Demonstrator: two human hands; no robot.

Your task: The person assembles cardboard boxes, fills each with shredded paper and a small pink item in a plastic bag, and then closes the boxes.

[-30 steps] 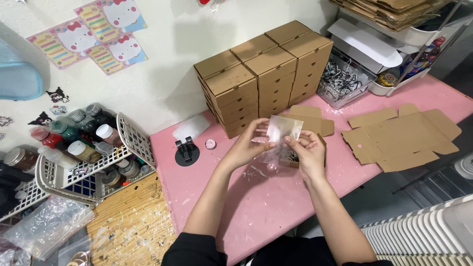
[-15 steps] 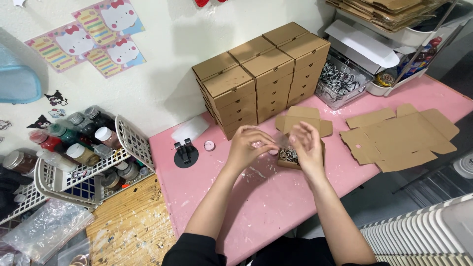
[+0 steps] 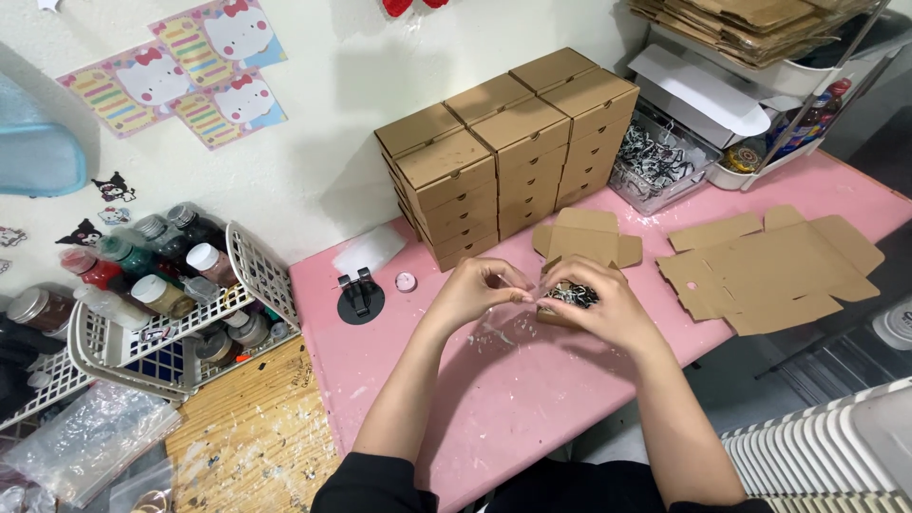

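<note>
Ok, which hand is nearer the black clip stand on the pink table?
Left. The left hand sits a short way right of the black clip stand; the right hand is farther right, cupped over a small packet of dark pieces.

Boxes (image 3: 513, 142) and flat blanks (image 3: 774, 266) are looking like matt brown cardboard; pink tabletop (image 3: 494, 399) showing scuffed, whitish-smeared paint; basket (image 3: 180, 323) is glossy white plastic.

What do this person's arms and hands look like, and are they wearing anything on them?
Both arms are bare from the upper arm down, coming out of short black sleeves. The left hand and right hand wear no gloves; no rings, watch or bracelet can be seen.
</note>
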